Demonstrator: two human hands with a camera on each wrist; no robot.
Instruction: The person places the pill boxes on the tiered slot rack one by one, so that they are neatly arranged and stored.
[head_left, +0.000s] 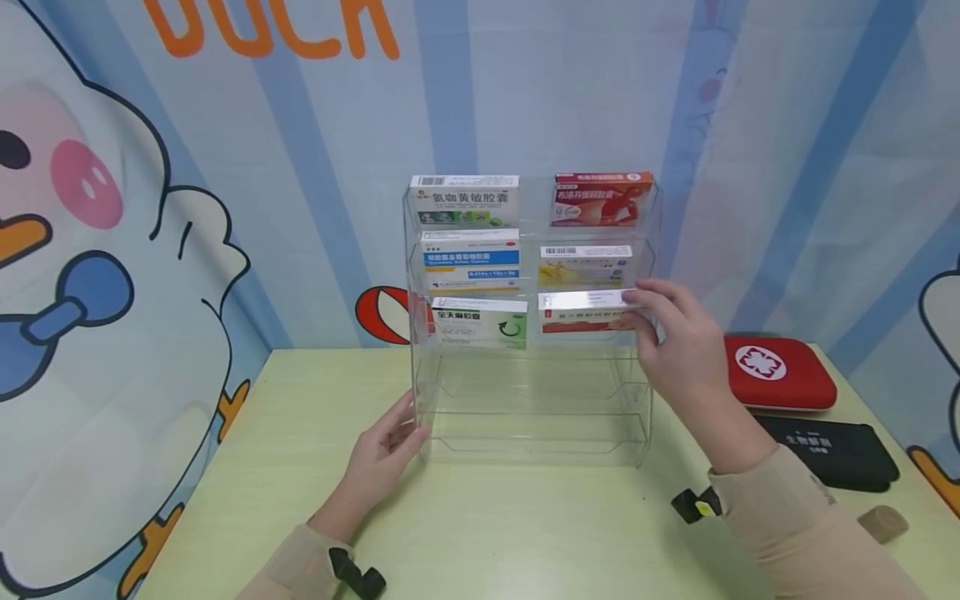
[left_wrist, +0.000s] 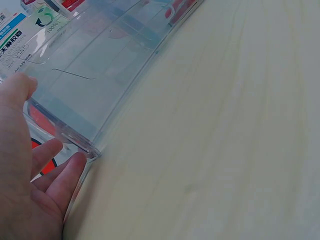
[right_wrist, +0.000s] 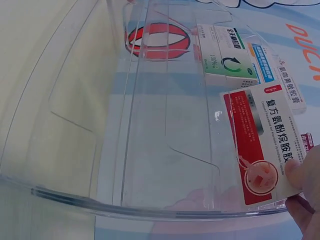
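A clear acrylic display rack (head_left: 525,429) stands upright on the table, several tiers high. My right hand (head_left: 686,354) pinches the right end of a white and red medicine box (head_left: 581,312), thumb on its front. That box sits in the third row on the right, its printed face (right_wrist: 267,142) showing in the right wrist view. Beside it on the left is a green and white box (head_left: 480,323). Low at the rack's left side, my left hand (head_left: 378,454) holds the side panel between thumb and fingers; the left wrist view shows its fingertips (left_wrist: 77,160) at the bottom corner.
Higher tiers hold a white-green box (head_left: 465,200), a red box (head_left: 602,200), a blue-white box (head_left: 471,261) and a yellow-white box (head_left: 585,265). Right of the rack lie a red zip case (head_left: 783,375), a black pouch (head_left: 832,454) and a small brown object (head_left: 883,525).
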